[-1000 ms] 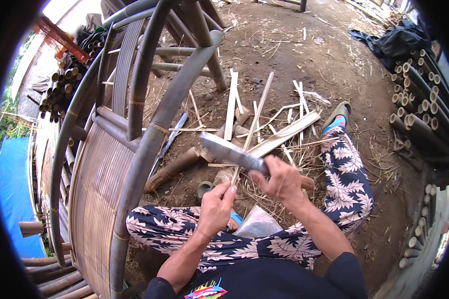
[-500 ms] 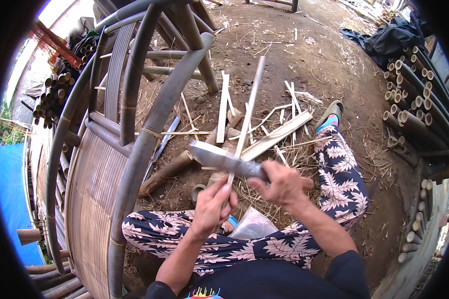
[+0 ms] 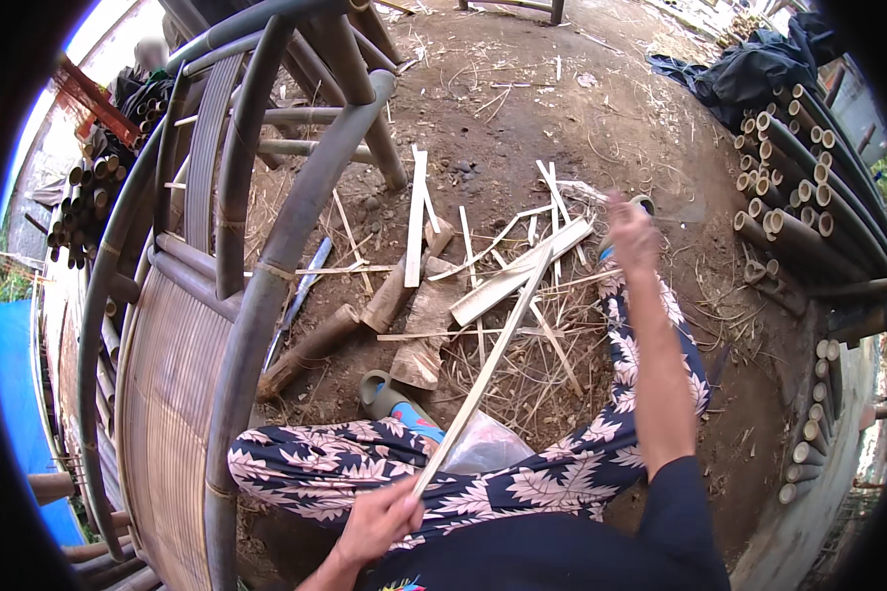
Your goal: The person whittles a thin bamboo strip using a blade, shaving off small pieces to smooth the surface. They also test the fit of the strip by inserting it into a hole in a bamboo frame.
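My left hand (image 3: 382,517) is closed round the near end of a long, pale bamboo strip (image 3: 485,379), low by my lap. The strip slants up and away to the right, over the floor litter. My right arm is stretched far forward, and my right hand (image 3: 635,236) is a blurred fist above my right foot. A faint grey smear of the knife's blade (image 3: 682,210) shows beside that fist; its outline is lost in motion. Below the strip, a clear plastic bag (image 3: 485,443) lies between my legs.
A bamboo chair (image 3: 182,394) stands close on my left. Ahead lie a wooden block (image 3: 426,340), bamboo logs (image 3: 310,353), split pieces (image 3: 522,271) and shavings. Bundled bamboo poles (image 3: 793,182) are stacked at right, under dark cloth (image 3: 759,79).
My right hand has swung forward and right, away from the left, with the knife. My left hand has drawn back toward my lap, tilting the strip to the right.
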Motion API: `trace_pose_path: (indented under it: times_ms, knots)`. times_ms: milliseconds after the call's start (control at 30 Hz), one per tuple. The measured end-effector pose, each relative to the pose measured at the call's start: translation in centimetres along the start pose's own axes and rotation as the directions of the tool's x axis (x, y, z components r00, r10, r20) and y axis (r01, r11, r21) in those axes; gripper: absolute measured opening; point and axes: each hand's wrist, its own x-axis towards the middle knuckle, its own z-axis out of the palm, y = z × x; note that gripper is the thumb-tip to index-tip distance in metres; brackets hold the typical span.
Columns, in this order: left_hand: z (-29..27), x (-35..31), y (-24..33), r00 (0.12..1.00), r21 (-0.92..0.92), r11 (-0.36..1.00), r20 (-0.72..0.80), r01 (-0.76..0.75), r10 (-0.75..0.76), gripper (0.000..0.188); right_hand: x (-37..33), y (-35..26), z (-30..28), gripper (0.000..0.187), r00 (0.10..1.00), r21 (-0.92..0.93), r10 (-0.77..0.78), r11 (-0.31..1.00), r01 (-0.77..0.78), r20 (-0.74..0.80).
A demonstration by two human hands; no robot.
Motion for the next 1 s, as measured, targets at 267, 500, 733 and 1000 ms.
trace_pose_path:
  times_ms: [267,500,733,1000]
  knots:
    - [-0.4,18.0,6.9,0.562,0.024,0.666,-0.514,-0.746,0.648,0.011,-15.0,-11.7,4.2,0.039,0.734,0.605,0.001,0.565,-0.561,0.679]
    - [2.5,16.7,5.7,0.773,-0.112,0.765,-0.067,-0.634,0.631,0.059,-11.5,-12.3,4.8,0.021,0.826,0.813,0.017,0.166,-0.558,0.564]
    - [0.1,11.7,5.4,0.979,-0.143,0.988,0.184,-0.061,0.087,0.037,-9.1,-9.6,2.9,0.043,0.962,0.404,-0.2,0.908,0.112,0.183]
    - [1.2,13.1,5.5,0.88,0.298,0.884,-0.207,-0.359,0.427,0.031,-15.0,-8.3,5.0,0.062,0.774,-0.06,-0.597,0.782,0.62,0.21]
